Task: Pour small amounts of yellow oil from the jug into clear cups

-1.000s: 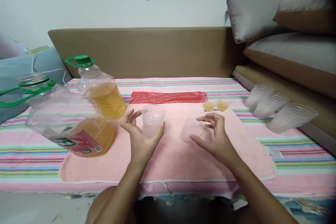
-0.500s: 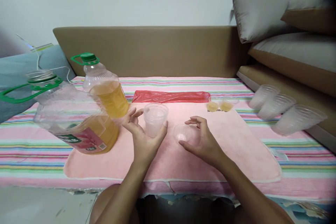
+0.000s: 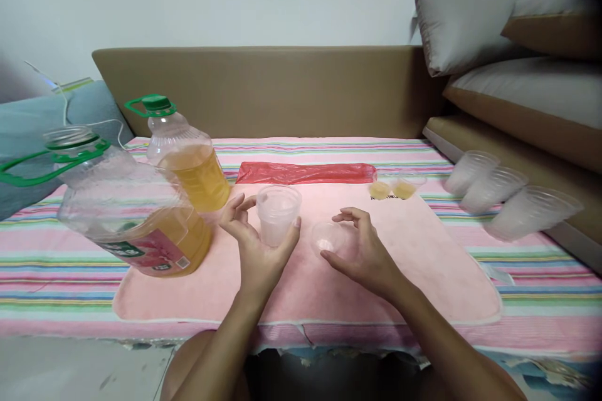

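My left hand (image 3: 261, 238) curves around a stack of translucent plastic cups (image 3: 278, 216), thumb on its right side and fingers on its left. The stack stands upright over the pink mat (image 3: 197, 304). To its right, my right hand (image 3: 360, 247) has its thumb and fingers around a single clear plastic cup (image 3: 327, 239), which looks tilted toward the left. That cup's outline is faint against the mat, and part of it is hidden by the fingers. Farther back on the right stand two clear cups (image 3: 403, 189) with a little yellow liquid at the bottom.
On the left stand a large uncapped juice bottle (image 3: 141, 219) and a green-capped one (image 3: 192, 169), both partly full. A folded red plastic bag (image 3: 305, 173) lies along the mat's back edge. Several stacks of cups (image 3: 531, 210) lean at the right, beside piled cushions (image 3: 531, 94).
Both hands hold nearly the same pose on the cups. The whole view has shifted very slightly; nothing else has visibly moved.
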Motion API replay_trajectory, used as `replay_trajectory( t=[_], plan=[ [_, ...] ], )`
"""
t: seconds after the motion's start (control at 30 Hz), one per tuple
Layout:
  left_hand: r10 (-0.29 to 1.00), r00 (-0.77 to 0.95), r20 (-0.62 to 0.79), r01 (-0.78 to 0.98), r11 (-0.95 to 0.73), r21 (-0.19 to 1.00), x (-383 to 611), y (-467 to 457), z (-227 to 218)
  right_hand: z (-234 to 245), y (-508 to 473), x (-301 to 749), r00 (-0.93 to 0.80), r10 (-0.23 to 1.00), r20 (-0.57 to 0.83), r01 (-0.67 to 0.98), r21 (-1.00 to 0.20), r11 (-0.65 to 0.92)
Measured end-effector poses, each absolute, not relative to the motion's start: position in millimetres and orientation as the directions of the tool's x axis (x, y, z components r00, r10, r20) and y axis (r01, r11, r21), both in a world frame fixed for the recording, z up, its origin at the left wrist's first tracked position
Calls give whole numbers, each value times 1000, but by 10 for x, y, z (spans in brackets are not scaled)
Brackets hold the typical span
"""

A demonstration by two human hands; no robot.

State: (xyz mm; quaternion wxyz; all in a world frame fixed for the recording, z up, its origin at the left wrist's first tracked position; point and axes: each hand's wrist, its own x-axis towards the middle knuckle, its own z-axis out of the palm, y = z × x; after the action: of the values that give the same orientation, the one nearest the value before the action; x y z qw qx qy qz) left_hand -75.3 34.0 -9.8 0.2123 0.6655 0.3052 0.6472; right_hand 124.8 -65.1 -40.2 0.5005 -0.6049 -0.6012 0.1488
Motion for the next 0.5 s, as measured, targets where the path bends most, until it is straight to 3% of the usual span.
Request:
replay_trajectory(
  t=[0.33, 0.5],
  plan=[
    [699, -21, 714, 109, -709, 697, -752, 343, -98, -383, -659, 1258, 248, 874, 418, 549, -804, 229],
    [733, -22, 680, 21, -680, 733, -746, 289, -56, -292, -693, 1270, 266, 802, 535, 521, -780, 347]
  ],
)
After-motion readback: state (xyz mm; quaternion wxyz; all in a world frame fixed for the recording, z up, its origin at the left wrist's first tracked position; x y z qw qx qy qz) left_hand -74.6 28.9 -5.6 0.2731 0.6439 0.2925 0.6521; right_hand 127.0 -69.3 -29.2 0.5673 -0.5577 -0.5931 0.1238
